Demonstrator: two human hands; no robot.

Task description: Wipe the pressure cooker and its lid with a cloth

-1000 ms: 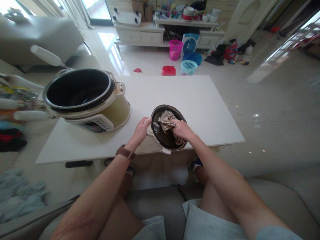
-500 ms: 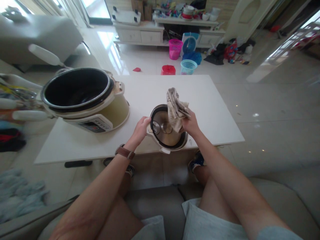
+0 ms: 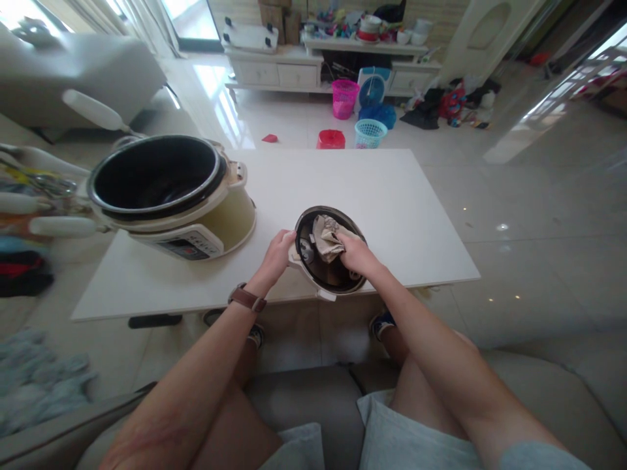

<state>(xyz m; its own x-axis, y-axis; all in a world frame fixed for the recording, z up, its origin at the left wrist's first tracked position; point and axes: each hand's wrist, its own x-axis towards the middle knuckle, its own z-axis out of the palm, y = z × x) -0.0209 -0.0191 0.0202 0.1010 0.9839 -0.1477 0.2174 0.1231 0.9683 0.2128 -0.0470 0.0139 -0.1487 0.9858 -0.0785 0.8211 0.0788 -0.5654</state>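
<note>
My left hand point(image 3: 275, 260) grips the rim of a round pressure cooker lid point(image 3: 332, 279), whose inner side faces up at the table's near edge. In my right hand point(image 3: 358, 253) is a crumpled, greyish-beige cloth point(image 3: 327, 237), which lies against the inside of the lid and hides part of it. To the left stands the white electric pressure cooker point(image 3: 230, 219) with its black inner pot point(image 3: 151, 173) showing and a control panel on its front.
Under the lid is a white table point(image 3: 382, 196). White-handled utensils point(image 3: 68, 226) stick out left of the cooker. Beyond the table are a red stool point(image 3: 331, 138), a light-blue basket point(image 3: 370, 133) and a pink basket point(image 3: 345, 98). A grey sofa point(image 3: 304, 405) is beneath me.
My right hand has brought the cloth down and left, from above the lid to its inner surface. My left hand keeps its hold on the rim.
</note>
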